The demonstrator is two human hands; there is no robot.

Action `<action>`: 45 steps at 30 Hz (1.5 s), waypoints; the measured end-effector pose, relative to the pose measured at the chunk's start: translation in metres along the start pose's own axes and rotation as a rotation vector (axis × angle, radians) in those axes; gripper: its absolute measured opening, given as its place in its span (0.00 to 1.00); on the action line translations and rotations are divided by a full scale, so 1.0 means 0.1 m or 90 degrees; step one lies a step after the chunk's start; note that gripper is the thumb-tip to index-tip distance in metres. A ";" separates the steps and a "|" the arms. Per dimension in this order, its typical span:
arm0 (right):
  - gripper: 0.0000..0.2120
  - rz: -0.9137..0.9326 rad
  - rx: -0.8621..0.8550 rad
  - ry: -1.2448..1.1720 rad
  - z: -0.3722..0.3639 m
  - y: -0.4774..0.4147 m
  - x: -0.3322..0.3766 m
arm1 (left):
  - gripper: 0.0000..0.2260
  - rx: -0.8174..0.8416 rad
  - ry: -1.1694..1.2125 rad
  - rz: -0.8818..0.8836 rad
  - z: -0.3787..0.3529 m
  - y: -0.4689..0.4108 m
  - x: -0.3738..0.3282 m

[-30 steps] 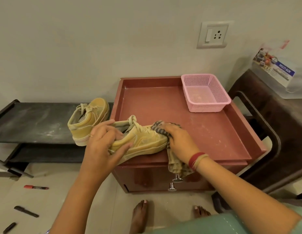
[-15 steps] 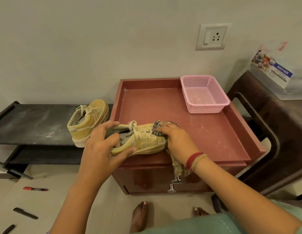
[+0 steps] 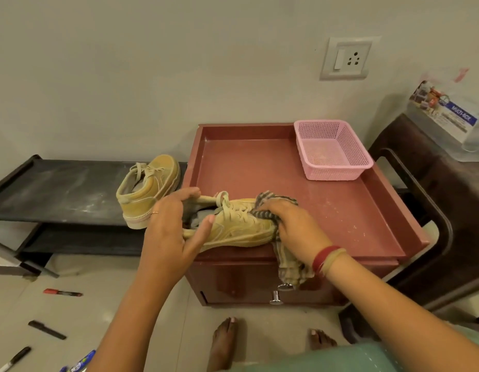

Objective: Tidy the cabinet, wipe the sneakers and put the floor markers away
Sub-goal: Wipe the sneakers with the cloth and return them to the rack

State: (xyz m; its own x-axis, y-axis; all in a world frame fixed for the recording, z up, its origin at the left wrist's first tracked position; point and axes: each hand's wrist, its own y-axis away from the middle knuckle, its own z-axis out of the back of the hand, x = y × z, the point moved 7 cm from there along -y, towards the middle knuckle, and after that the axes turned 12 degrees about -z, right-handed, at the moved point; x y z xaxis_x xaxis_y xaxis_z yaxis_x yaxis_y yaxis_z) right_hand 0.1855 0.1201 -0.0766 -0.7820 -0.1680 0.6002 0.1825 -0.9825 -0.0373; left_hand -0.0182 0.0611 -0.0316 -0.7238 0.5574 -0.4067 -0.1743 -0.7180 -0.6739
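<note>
- Clearly, in the head view, we have one sneaker [image 3: 233, 226] lying along the front edge of the red cabinet [image 3: 327, 210], with its heel end out past the cabinet's 9 o'clock corner.
- Our left hand [image 3: 171, 232] is curled round that heel end, thumb on the near side and fingers over the collar; our right hand [image 3: 292, 229] is closed on a striped cloth [image 3: 276, 202] pressed against the toe, and the cloth's tail hangs down over the cabinet front.
- We judge the main risk to be the shoe tipping off the front edge: it has little of the worktop beneath it, so a hard rub from the 3 o'clock side could push it through a loosened left grip.
- The hanging tail lies just beside the cabinet knobs [image 3: 276, 300]; a downward stroke could snag it there and jerk the cloth from our fingers.
- The loose laces [image 3: 227, 208] sit near the rubbing cloth and may get caught up in it.
- The second sneaker [image 3: 150, 189] rests on the dark shelf [image 3: 58, 191] at 9 o'clock, near our left hand; a wide elbow swing could knock it off.
- Markers [image 3: 62, 293] lie on the floor [image 3: 104, 291] at 7 o'clock, near our bare feet [image 3: 225, 342]; stepping that way, we might roll on one.
- The pink basket [image 3: 332, 151] at 1 o'clock sits well apart from the work.
</note>
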 end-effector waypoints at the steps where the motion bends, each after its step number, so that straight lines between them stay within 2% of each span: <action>1: 0.20 -0.035 -0.014 -0.010 0.04 -0.07 -0.10 | 0.21 -0.011 0.025 0.034 0.00 0.00 0.04; 4: 0.21 -0.071 -0.025 -0.043 0.06 -0.10 -0.07 | 0.23 -0.026 0.048 0.078 0.00 -0.02 0.11; 8: 0.24 0.036 0.033 -0.015 -0.09 0.04 0.14 | 0.22 0.011 0.003 0.056 0.00 -0.03 0.11; 12: 0.22 -0.047 -0.011 0.032 0.00 -0.17 -0.10 | 0.25 0.028 -0.008 0.065 -0.02 -0.04 0.11; 17: 0.22 0.013 0.040 0.009 -0.10 -0.06 0.14 | 0.25 0.016 -0.014 0.074 -0.02 -0.02 0.10; 21: 0.23 -0.062 0.016 0.030 -0.01 -0.23 -0.04 | 0.23 0.006 -0.023 0.088 -0.02 -0.03 0.09; 25: 0.22 0.010 0.055 0.018 -0.12 -0.12 0.11 | 0.23 0.007 -0.014 0.093 -0.02 -0.03 0.08; 29: 0.21 -0.083 0.006 0.010 0.03 -0.22 -0.09 | 0.25 0.001 -0.010 0.102 -0.02 -0.03 0.07; 33: 0.23 0.008 0.055 -0.011 -0.11 -0.06 0.10 | 0.25 0.009 -0.017 0.108 -0.03 -0.02 0.09; 37: 0.20 -0.100 0.016 0.026 0.01 -0.25 -0.18 | 0.25 0.006 -0.020 0.114 -0.03 -0.02 0.10; 41: 0.23 0.018 0.077 0.016 -0.15 -0.14 0.11 | 0.25 0.009 -0.023 0.113 -0.04 -0.01 0.09; 42: 0.22 0.005 0.065 0.033 -0.12 -0.18 0.04 | 0.24 0.010 -0.024 0.112 -0.04 -0.01 0.09; 45: 0.19 -0.130 -0.003 0.031 0.14 -0.33 -0.32 | 0.25 0.003 -0.025 0.120 -0.03 -0.01 0.09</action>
State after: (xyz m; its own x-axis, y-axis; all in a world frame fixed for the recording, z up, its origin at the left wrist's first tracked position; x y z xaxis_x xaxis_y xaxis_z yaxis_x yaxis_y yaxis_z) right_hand 0.2125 0.1591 -0.0835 -0.8304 0.0304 0.5563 0.0154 -0.9969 0.0775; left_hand -0.0226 0.0682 -0.0364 -0.7695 0.3966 -0.5006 -0.0369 -0.8101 -0.5851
